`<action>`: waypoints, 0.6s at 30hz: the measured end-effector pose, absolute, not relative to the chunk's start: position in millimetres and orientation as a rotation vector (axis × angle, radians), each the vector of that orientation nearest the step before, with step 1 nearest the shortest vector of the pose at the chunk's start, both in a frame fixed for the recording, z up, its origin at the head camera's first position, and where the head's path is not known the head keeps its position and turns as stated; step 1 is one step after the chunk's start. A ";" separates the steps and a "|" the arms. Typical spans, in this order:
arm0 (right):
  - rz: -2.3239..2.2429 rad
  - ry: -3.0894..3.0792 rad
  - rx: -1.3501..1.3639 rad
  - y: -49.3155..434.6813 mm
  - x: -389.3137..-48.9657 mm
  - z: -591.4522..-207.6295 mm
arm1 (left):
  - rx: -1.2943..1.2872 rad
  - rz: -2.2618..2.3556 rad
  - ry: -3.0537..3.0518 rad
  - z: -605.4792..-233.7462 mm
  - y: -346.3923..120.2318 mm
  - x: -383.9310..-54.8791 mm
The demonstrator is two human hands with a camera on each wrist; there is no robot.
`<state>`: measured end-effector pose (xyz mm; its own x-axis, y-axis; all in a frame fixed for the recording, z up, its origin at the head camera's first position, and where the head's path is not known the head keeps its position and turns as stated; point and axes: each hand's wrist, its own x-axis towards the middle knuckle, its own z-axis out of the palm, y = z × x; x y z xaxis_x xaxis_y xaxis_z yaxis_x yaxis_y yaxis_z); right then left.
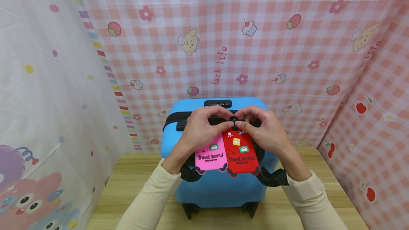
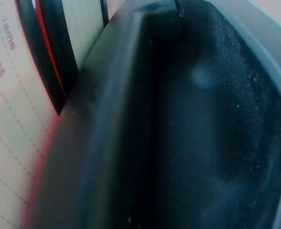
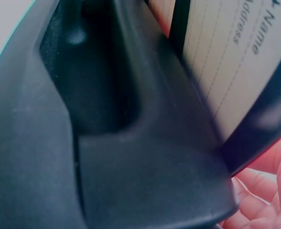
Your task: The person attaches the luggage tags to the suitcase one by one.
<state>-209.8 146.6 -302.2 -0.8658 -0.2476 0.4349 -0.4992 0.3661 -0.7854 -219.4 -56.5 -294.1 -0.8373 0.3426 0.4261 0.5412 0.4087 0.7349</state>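
Note:
In the head view a pink luggage tag [image 1: 209,164] and a red luggage tag [image 1: 241,166] hang side by side over the front of a blue suitcase [image 1: 220,191]. My left hand [image 1: 198,127] and right hand [image 1: 270,130] meet above them, thumbs and index fingertips pinching a small black tag strap [image 1: 234,119]. Fingertips partly cover the strap. The wrist views look closely at the black suitcase handle [image 2: 116,119]. Behind it show the tags' name cards [image 2: 11,109], printed with name and address lines; another name card [image 3: 236,62] appears in the right wrist view.
A black band [image 1: 179,117] crosses the suitcase, with a combination lock [image 1: 218,103] on its top edge. The suitcase stands on a wooden tabletop [image 1: 134,173]. Checked cloth [image 1: 265,59] hangs close behind and at the right; a white patterned cloth [image 1: 64,91] hangs at the left.

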 end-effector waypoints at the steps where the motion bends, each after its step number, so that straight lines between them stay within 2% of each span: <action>1: 1.504 -2.384 0.668 146.6 -210.0 -302.3 | -0.782 -1.401 -2.454 -294.1 -56.6 -219.6; 18: 1.477 -2.390 0.650 144.6 -210.6 -302.3 | -0.785 -1.407 -2.423 -293.8 -55.1 -220.4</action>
<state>-210.6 144.6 -302.3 -0.8669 -0.2368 0.4386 -0.4982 0.3839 -0.7774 -220.4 -55.1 -293.8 -0.8296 0.3319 0.4490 0.5545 0.3950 0.7325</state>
